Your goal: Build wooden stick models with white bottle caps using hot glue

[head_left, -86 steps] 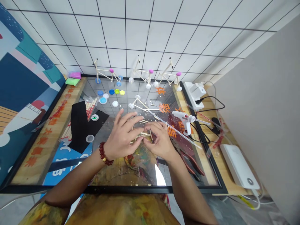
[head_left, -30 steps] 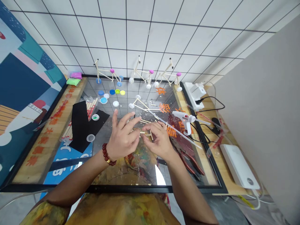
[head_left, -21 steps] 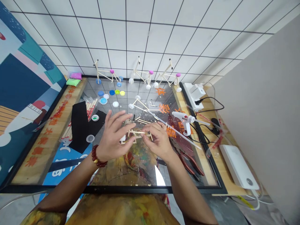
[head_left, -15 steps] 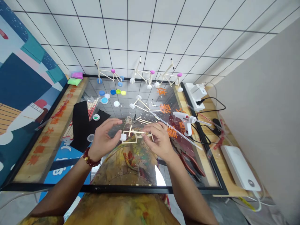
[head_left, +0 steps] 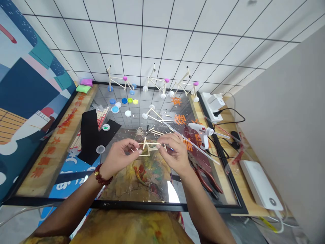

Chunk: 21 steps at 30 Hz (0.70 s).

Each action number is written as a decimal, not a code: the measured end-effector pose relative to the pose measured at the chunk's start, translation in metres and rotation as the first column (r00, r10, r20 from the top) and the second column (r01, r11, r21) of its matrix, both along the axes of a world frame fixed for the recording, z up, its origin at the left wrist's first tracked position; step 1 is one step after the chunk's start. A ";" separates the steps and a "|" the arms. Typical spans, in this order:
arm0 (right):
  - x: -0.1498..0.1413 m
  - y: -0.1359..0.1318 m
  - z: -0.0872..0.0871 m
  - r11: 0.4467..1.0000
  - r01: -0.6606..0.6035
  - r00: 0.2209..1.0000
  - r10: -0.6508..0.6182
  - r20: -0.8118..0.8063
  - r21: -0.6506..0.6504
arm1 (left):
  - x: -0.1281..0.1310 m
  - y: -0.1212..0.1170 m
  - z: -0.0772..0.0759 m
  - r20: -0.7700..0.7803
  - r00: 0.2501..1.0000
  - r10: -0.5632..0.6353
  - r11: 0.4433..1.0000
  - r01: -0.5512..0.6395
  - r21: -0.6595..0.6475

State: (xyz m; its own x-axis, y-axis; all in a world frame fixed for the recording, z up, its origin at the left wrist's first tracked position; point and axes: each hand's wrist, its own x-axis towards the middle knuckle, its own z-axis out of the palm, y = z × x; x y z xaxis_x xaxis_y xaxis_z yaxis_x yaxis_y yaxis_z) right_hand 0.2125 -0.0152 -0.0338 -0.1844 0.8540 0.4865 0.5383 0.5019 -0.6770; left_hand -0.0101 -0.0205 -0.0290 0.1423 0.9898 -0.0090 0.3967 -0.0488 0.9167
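Note:
A small frame of thin wooden sticks [head_left: 147, 147] hangs just above the glass tabletop [head_left: 152, 176], held at both ends. My left hand [head_left: 119, 157], with a red bead bracelet on the wrist, pinches its left end. A white cap seen there a moment ago is hidden by the fingers. My right hand [head_left: 174, 152] pinches the right end of the frame. Loose stick offcuts [head_left: 156, 132] lie on the glass just beyond my hands.
A white glue gun [head_left: 201, 130] and a long clear glue stick [head_left: 195, 145] lie right of my hands, red pliers [head_left: 207, 178] nearer. Bottle caps [head_left: 123, 103], a stick bundle [head_left: 100, 117] and black sheet [head_left: 91, 134] lie left. Three stick bicycles [head_left: 154, 83] stand at the back.
My left hand drew back from covering the sticks, uncovered the stick frame, then closed on its left end. The frame now sits slightly raised between both hands. The camera tilted a little.

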 end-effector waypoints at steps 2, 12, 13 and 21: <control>0.000 0.000 0.000 1.000 0.001 1.000 -0.001 -0.001 -0.005 | 0.004 -0.001 0.000 0.011 1.000 -0.003 1.000 0.003 0.009; 0.008 0.002 0.003 0.998 0.016 1.000 -0.016 -0.003 0.066 | 0.006 0.009 -0.001 0.150 0.988 0.025 0.997 -0.036 0.072; 0.008 0.002 0.002 0.997 0.016 1.000 -0.016 -0.005 0.071 | 0.006 0.012 -0.001 0.164 0.986 0.023 0.998 -0.033 0.060; 0.004 0.002 0.000 0.993 -0.008 1.000 0.009 -0.008 0.116 | 0.009 0.030 0.000 0.350 0.935 0.053 0.988 0.002 -0.155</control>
